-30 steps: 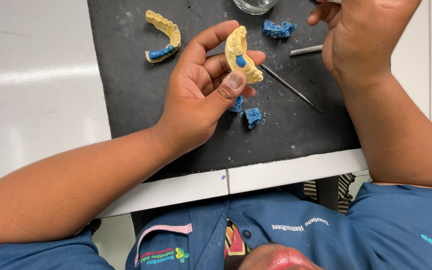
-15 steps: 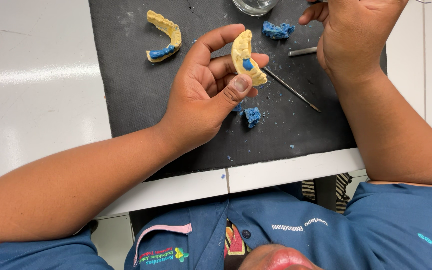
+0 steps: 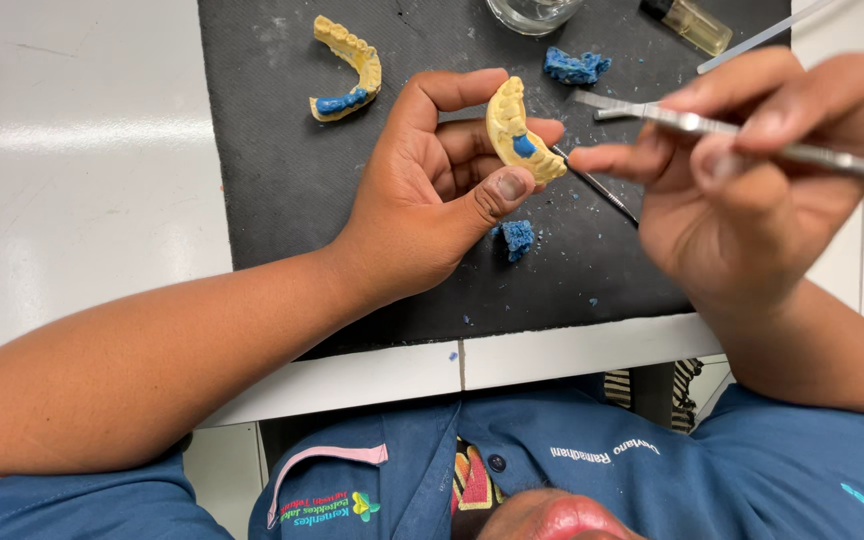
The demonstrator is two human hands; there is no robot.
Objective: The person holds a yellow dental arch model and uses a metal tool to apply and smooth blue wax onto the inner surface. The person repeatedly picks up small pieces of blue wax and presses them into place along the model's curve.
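My left hand (image 3: 430, 190) pinches a yellow plaster tooth arch model (image 3: 514, 132) that carries a small patch of blue wax, holding it above a black mat (image 3: 272, 180). My right hand (image 3: 752, 170) grips a thin metal carving tool (image 3: 702, 124) whose flat tip points left toward the model, a short gap away. A second yellow arch model (image 3: 348, 66) with blue wax lies on the mat at the upper left.
Blue wax lumps (image 3: 576, 67) (image 3: 517, 238) and crumbs lie on the mat. Another slim metal instrument (image 3: 600, 187) rests under my hands. A glass dish (image 3: 534, 12) and a small amber bottle (image 3: 690, 22) stand at the mat's far edge. White tabletop (image 3: 82, 180) surrounds the mat.
My right hand has come down from the top edge toward the model, now holding the metal tool level with it. My left hand has kept the model almost still.
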